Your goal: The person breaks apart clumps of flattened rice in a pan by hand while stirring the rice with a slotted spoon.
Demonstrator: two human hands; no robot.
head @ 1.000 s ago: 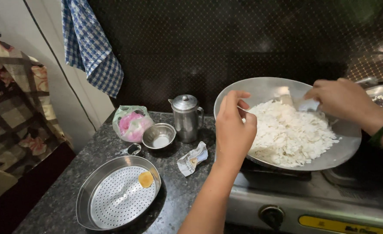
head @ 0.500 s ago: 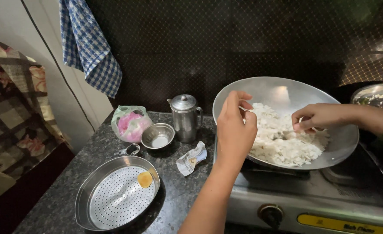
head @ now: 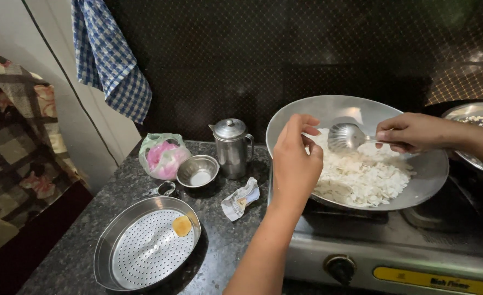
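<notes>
While left hand [head: 295, 164] hides the pan [head: 307, 112] rim, right hand [head: 413, 133] grips a spoon [head: 346, 136].

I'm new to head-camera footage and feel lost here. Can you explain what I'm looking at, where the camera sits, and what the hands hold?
The camera is worn on a person's head and looks down at their own two bare hands at a kitchen counter; there is no robot. The right hand holds a metal spoon over a wide steel pan of white flaked rice, which sits on a gas stove. The left hand is at the pan's near rim, fingers pinched. On the dark granite counter lie a perforated steel strainer plate, a small steel bowl, a lidded steel jug, a pink-filled plastic bag and a crumpled wrapper. A blue checked cloth hangs above.
</notes>
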